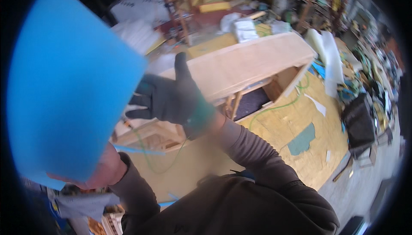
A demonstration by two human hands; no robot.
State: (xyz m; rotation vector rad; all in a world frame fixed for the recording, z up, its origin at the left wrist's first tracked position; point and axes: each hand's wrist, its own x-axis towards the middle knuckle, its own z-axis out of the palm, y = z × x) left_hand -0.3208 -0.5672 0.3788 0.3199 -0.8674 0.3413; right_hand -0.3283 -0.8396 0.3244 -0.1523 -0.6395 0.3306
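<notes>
A large blue foam sheet (68, 80) is held up at the left and fills much of that side. At its lower edge my left hand (110, 166), bare, grips it; the sheet hides most of the fingers. My right hand (165, 97) wears a dark glove with a green cuff, slightly blurred. Its thumb points up and its fingers are spread beside the sheet's right edge, holding nothing; whether the fingertips touch the sheet I cannot tell. Beyond it lies a wooden furniture frame (253, 61) with a pale panel on top and an open side.
The frame rests on a yellowish work surface (283, 127) with a green scrap (302, 139) on it. A thin green hose (281, 105) runs alongside. Another wooden frame (150, 136) is below my right hand. Heaped offcuts (373, 76) and a black bag (359, 121) stand at the right.
</notes>
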